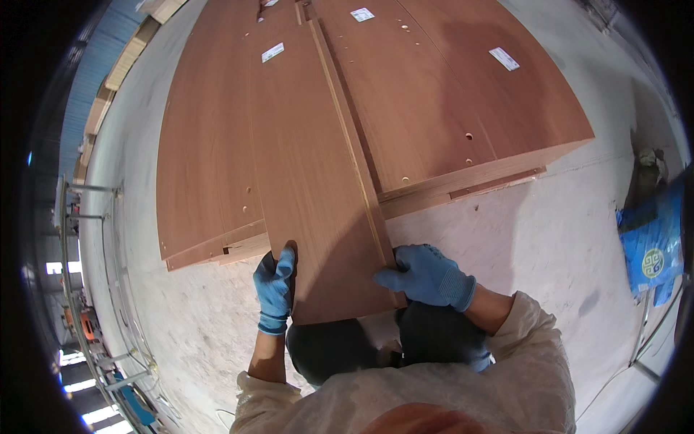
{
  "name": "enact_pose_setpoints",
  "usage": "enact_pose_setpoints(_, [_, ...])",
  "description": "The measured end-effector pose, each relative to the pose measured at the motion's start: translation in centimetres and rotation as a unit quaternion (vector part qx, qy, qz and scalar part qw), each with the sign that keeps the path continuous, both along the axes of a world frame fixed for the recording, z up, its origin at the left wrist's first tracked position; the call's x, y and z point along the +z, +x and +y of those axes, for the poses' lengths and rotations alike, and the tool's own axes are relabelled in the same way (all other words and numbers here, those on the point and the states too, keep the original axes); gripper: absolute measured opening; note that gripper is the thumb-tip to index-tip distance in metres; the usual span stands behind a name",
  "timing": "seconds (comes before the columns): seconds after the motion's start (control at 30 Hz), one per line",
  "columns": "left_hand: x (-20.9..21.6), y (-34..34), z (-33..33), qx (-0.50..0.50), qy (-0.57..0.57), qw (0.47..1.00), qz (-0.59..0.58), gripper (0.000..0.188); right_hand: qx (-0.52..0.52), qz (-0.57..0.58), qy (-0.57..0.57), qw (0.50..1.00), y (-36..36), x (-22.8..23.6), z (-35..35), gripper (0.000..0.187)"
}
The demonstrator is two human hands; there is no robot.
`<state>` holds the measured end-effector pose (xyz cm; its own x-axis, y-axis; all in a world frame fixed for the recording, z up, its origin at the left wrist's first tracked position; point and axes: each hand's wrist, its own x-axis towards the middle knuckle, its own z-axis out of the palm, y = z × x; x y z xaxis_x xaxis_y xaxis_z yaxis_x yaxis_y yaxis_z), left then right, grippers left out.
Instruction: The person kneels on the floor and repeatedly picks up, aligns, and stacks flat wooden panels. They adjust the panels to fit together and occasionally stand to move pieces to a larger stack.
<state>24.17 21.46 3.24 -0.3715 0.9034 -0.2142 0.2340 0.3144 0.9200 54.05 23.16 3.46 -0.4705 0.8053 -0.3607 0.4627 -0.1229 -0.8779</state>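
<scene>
the person's blue-gloved left hand (275, 289) grips the left edge of a long board (311, 166) near its close end. the board lies between both hands, its far part over stacked panels (463, 94). the right hand (431, 277), also gloved, holds the right edge, thumb on top. the board is reddish-brown, wood-grained, with a paler strip (354, 148) along its right side.

White labels (504, 58) on the brown boards (311, 166) are too small to read; blue plastic (636, 246) bears a round emblem (653, 263).
</scene>
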Motion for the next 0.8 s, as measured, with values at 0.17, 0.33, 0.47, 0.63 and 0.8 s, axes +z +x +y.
enact_pose_setpoints(0.17, [0.5,-0.3,-0.1,-0.029,-0.001,1.000,0.000,0.031,0.018,-0.055,0.000,0.998,-0.2,0.2,0.1,0.057])
enact_pose_setpoints(0.33, [0.9,-0.8,-0.1,-0.029,-0.055,0.998,-0.017,0.041,0.023,-0.108,-0.048,0.993,-0.5,1.0,0.2,0.047])
enact_pose_setpoints(0.47, [-0.2,-0.5,-0.3,0.008,0.052,0.993,-0.103,0.054,-0.045,-0.013,-0.113,0.992,-0.6,1.6,-0.4,0.033])
enact_pose_setpoints(0.63, [-1.7,-1.4,-0.7,-0.023,0.043,0.993,-0.112,0.062,-0.113,-0.016,-0.123,0.986,-1.2,2.1,-1.2,0.028])
enact_pose_setpoints(0.8, [-3.6,-1.0,-0.6,0.005,0.161,0.982,-0.103,0.062,-0.155,-0.029,-0.129,0.979,-1.6,2.9,-1.8,0.029])
